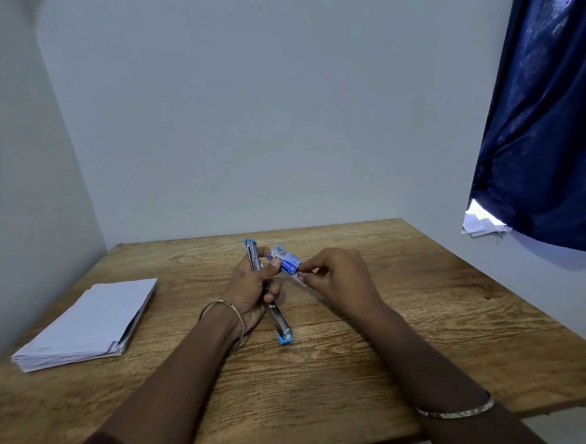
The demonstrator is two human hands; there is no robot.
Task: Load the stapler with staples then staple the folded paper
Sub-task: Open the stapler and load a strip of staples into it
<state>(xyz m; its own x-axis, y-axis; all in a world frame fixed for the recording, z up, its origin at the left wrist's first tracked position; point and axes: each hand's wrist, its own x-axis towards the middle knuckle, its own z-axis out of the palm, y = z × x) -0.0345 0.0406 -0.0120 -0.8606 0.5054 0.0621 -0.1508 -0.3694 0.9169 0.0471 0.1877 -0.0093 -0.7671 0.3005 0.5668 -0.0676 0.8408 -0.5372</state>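
My left hand (252, 287) grips a blue and metal stapler (279, 320) swung fully open: one arm points up toward the far edge, the other slants down onto the wooden table (328, 374). The same hand's thumb and fingers also pinch a small blue staple box (283, 258). My right hand (336, 277) pinches at the box's open end, where a small silvery strip shows. A stack of folded white paper (85, 325) lies on the table's left side.
The table stands in a corner, with pale walls behind and to the left. A dark blue curtain (545, 110) hangs at the right, with loose white papers (484, 225) under its hem beyond the table's right edge.
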